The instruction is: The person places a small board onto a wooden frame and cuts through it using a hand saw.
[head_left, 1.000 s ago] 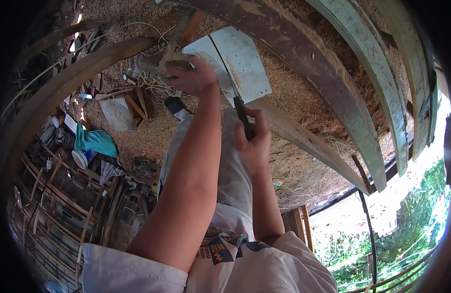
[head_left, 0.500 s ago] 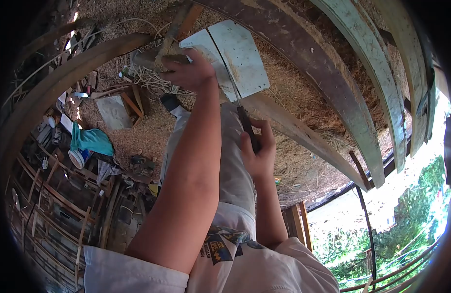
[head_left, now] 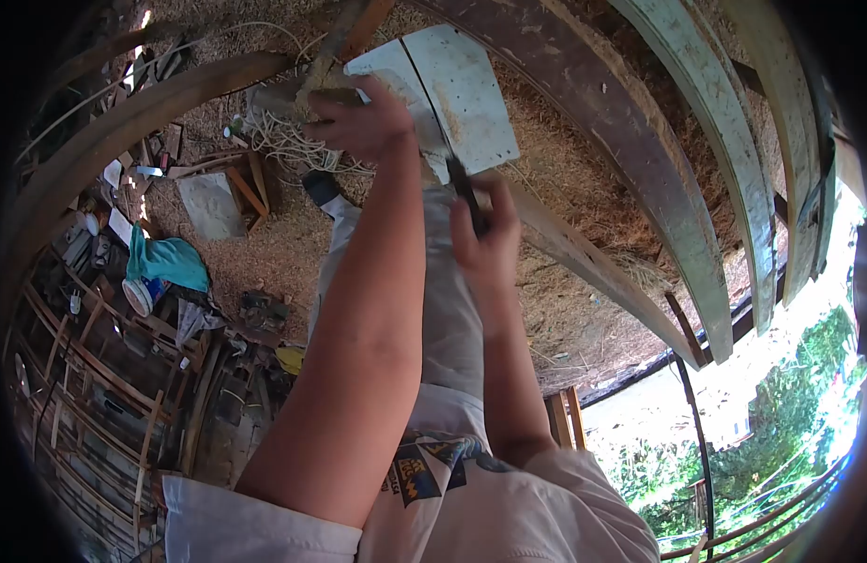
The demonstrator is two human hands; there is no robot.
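My right hand (head_left: 490, 230) is closed around the black handle (head_left: 464, 194) of a long, thin-bladed tool, its blade seen nearly edge-on. The blade points away from me over a white, stained board (head_left: 476, 103), where a dark line runs lengthwise. Farther to the left, my left hand (head_left: 372, 127) has its thumb and fingers around the end of a piece of wood (head_left: 338, 97). The palm side is hidden, so its exact hold is hard to see.
Large curved timber ribs (head_left: 602, 103) rise on the right, and another curved beam (head_left: 161, 98) on the left. A slanting plank (head_left: 602, 263) runs beside my legs. Sawdust covers the ground, with coiled rope (head_left: 297, 150), a teal cloth (head_left: 166, 263) and wood scraps at left.
My right hand has pushed the tool forward, away from my body, and its handle now overlaps the board's near edge. My left hand stays nearly in place. The view has shifted slightly.
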